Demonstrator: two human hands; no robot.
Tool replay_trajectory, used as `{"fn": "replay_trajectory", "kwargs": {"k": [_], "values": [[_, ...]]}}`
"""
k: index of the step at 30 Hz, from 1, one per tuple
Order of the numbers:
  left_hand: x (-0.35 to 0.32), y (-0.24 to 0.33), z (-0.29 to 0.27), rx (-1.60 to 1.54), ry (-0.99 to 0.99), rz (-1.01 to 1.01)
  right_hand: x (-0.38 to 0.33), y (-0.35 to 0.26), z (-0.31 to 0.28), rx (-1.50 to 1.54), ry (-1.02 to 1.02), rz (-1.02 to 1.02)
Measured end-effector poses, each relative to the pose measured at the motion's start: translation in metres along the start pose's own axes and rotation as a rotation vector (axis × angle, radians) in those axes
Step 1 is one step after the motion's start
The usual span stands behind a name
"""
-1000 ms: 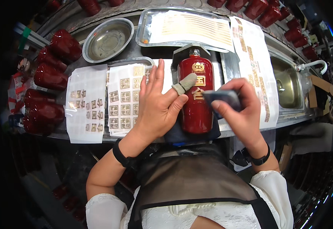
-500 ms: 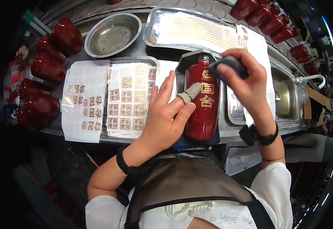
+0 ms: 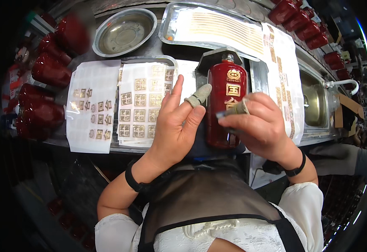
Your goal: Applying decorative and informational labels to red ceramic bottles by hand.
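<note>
A glossy red bottle (image 3: pixel 227 75) with gold lettering and an emblem lies in front of me, its clear neck pointing away. My left hand (image 3: pixel 173 126) is open beside it, fingers stretched out. A pale finger cot (image 3: pixel 198 95) covers its index finger, whose tip rests by the bottle's left edge. Over the lower lettering, my right hand (image 3: pixel 261 124) is closed, wearing a similar finger cot. Between its fingers shows the thin grey-blue edge of what looks like a dark pad (image 3: pixel 223 114), blurred. The bottle's lower right side is hidden by this hand.
Sheets of gold stickers (image 3: pixel 139 101) lie left of the bottle, partly on a tray. Beyond stand a metal basin (image 3: pixel 125 32) and a tray with gold-striped sheets (image 3: pixel 223 31). Red bottles (image 3: pixel 51 69) line the left; a sink (image 3: pixel 313 101) is at right.
My right hand has come down from beside the bottle's neck to its lower lettering. My left index finger has shifted from the lettering to the bottle's left edge.
</note>
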State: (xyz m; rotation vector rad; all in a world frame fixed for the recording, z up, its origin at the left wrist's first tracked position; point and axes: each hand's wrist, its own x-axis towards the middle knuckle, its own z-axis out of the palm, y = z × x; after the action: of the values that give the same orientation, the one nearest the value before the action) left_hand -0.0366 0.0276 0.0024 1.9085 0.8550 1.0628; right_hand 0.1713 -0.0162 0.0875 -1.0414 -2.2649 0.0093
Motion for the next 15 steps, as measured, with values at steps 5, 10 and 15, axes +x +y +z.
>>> {"fn": "replay_trajectory", "kwargs": {"k": [5,10,15], "values": [[-0.003,0.004,0.002,-0.049,-0.047,-0.002,-0.002,0.019,-0.004,0.076,0.151,0.475],[-0.011,0.008,0.0,-0.071,0.019,-0.015,-0.022,0.002,-0.003,0.123,0.082,0.079],[-0.006,0.014,0.003,-0.155,-0.08,-0.093,-0.017,-0.003,-0.007,-0.042,0.097,0.275]]}}
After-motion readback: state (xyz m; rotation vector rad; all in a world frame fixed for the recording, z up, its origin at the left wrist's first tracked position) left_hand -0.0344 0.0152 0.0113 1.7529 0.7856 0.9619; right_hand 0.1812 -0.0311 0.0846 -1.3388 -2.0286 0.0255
